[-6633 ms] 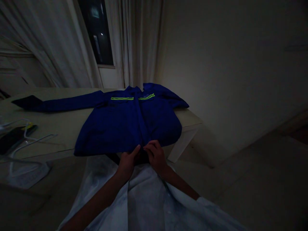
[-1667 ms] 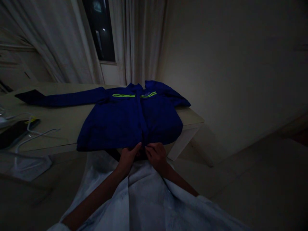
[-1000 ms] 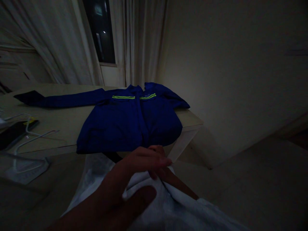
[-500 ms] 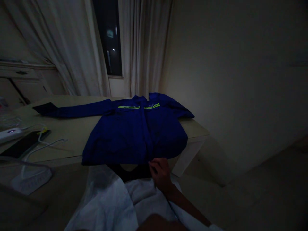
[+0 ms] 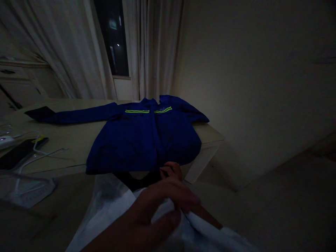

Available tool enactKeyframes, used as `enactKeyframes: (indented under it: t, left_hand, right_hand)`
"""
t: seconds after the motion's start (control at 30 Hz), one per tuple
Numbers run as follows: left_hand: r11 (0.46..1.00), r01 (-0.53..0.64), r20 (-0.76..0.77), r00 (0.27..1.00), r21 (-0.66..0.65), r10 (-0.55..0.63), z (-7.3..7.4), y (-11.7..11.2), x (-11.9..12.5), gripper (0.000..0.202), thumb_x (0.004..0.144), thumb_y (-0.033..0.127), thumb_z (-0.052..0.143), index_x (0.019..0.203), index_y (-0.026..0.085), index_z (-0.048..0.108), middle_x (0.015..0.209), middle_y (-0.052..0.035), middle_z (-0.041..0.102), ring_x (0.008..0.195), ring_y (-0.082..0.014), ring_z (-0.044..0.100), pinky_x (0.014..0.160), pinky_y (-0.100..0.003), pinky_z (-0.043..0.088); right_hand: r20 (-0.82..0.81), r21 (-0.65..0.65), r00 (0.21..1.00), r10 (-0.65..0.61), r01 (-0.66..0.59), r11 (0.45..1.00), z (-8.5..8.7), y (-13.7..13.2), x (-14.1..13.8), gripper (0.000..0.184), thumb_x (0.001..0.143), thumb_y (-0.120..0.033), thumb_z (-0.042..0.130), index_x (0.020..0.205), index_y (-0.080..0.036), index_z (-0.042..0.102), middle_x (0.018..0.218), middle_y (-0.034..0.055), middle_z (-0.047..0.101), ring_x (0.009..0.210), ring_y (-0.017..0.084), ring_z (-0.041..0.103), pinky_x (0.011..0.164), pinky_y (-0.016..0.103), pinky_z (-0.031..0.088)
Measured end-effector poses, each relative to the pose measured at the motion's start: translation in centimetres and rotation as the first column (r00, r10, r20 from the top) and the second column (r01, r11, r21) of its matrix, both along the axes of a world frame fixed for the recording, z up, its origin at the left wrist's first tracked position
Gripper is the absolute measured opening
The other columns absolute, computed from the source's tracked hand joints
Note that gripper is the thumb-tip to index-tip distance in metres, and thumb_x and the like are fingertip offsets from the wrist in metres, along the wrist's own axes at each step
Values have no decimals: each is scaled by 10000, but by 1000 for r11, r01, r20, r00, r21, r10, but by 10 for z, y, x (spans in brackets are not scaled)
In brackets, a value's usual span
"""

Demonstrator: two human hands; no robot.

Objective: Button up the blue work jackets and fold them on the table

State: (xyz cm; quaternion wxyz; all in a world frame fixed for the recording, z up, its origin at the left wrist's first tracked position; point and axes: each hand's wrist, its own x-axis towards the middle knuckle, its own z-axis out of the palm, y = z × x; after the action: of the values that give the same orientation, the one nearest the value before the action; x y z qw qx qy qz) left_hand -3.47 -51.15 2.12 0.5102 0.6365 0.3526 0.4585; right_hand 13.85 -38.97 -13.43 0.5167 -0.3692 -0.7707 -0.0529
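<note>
A blue work jacket [image 5: 141, 140] with yellow-green reflective stripes lies flat on a pale table [image 5: 65, 140], its left sleeve stretched out to the left. My right hand [image 5: 170, 170] rests at the jacket's bottom hem near the front opening, fingers curled on the fabric edge. My left hand [image 5: 160, 206] hovers large and close to the camera, pinching the white cloth [image 5: 115, 206] of my own garment between thumb and fingers. It partly hides my right forearm.
A dark phone [image 5: 21, 152], a white cable [image 5: 44, 154] and a white device lie on the table's left side. White curtains [image 5: 78, 52] frame a dark window behind. A bare wall and floor lie to the right of the table's corner.
My left hand left the jacket hem, dropped out of sight, and now has come back close to the camera, gripping white cloth. My right hand stays at the hem.
</note>
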Motion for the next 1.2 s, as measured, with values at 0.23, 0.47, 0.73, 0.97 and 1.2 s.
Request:
enactKeyframes:
  t: [0.23, 0.47, 0.73, 0.97, 1.2]
  left_hand:
    - [892, -46, -3, 999, -450, 50, -117, 76, 8, 673, 614, 825, 785, 654, 175, 618, 500, 40, 494, 441, -83, 369, 446, -230, 268]
    - [745, -399, 127, 834, -534, 537, -114, 93, 7, 582, 562, 706, 863, 716, 176, 679, 610, -15, 623, 582, -148, 572, 572, -267, 478]
    - [774, -506, -93, 854, -380, 512, -102, 85, 1, 625, 597, 760, 796, 624, 147, 677, 588, -38, 622, 590, -171, 546, 592, -291, 429]
    - [741, -489, -92, 856, -461, 508, -123, 89, 5, 758, 557, 911, 691, 549, 155, 652, 596, -78, 639, 583, -178, 543, 582, -299, 409]
    - [758, -462, -85, 873, -461, 480, -116, 88, 3, 774, 494, 919, 722, 556, 150, 658, 595, -60, 624, 593, -165, 512, 599, -296, 399]
  right_hand:
    - [-11, -35, 1000, -6, 6, 999, 11, -2, 1, 233, 977, -160, 652, 1176, -252, 732, 1150, 90, 640, 1051, 213, 643, 911, 374, 576]
    - [0, 10, 999, 44, -44, 999, 7, 0, 3, 189, 983, -168, 676, 1140, -247, 746, 1063, 83, 665, 974, 213, 651, 855, 375, 567]
    - [67, 74, 997, 42, -47, 996, 13, 0, 5, 105, 992, -178, 684, 1037, -241, 756, 937, 64, 712, 879, 206, 660, 802, 384, 527]
    - [-35, -157, 976, 213, -216, 964, 24, 5, 11, 117, 971, -248, 726, 1078, -247, 774, 1105, 85, 687, 1032, 220, 669, 912, 387, 560]
    - [-239, -307, 955, 175, -245, 920, 27, 4, 7, 126, 933, -213, 733, 1027, -267, 797, 1192, 83, 623, 1086, 219, 660, 977, 374, 562]
